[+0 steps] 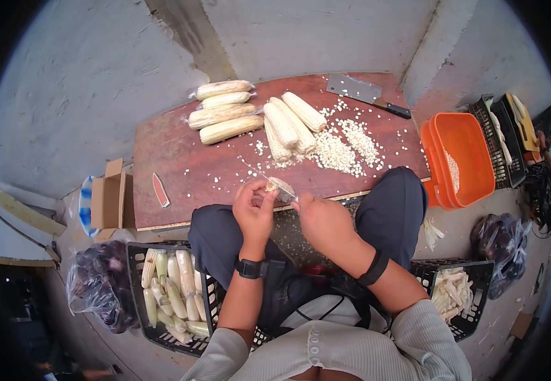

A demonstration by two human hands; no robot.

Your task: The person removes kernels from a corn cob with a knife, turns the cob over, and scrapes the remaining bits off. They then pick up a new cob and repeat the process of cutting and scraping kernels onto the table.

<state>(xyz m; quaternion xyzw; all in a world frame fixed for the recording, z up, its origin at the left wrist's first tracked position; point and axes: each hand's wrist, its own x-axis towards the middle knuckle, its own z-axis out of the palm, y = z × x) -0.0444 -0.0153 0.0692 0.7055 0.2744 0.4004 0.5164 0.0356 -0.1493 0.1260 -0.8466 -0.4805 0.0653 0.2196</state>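
My left hand (254, 208) has its fingers wrapped round a corn cob (281, 185), held just over the table's front edge between my knees. Closed round the handle of a small knife (286, 193) is my right hand (323, 219); the thin blade lies against the cob and points up and left. Beyond the hands, peeled white cobs (287, 130) are piled beside loose kernels (335, 152) on the red table (180, 149). Wrapped cobs (228, 114) lie in a stack to their left.
A cleaver (367, 94) rests at the back right. An orange bin (462, 159) stands right of the table. Black crates hold corn (172, 295) at left and husks (452, 293) at right. A cardboard box (108, 197) and red-and-white blade (160, 190) are at left.
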